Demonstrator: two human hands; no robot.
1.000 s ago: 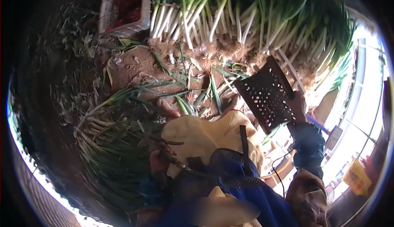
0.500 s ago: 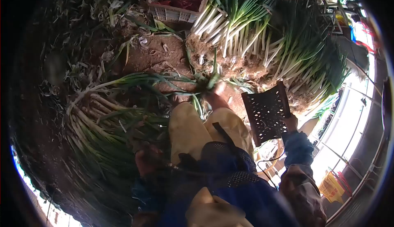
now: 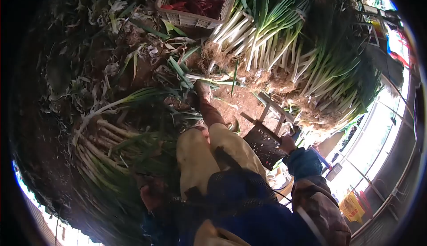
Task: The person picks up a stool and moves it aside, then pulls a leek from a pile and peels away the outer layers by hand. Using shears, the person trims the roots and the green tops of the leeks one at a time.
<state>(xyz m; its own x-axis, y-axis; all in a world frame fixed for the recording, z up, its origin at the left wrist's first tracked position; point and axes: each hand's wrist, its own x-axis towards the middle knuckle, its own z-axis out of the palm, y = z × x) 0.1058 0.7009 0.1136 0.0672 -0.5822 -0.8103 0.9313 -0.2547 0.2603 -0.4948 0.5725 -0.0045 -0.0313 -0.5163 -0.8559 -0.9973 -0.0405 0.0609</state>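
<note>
My right hand (image 3: 288, 144) grips the perforated stool (image 3: 259, 145) by its rim, beside my leg (image 3: 234, 150); it looks stiff and light, best held there. My left hand (image 3: 152, 194) is too shadowed to tell.

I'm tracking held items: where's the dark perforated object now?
In the head view, the dark perforated object is right of centre, in the right hand, beside the pale trousers.
</note>
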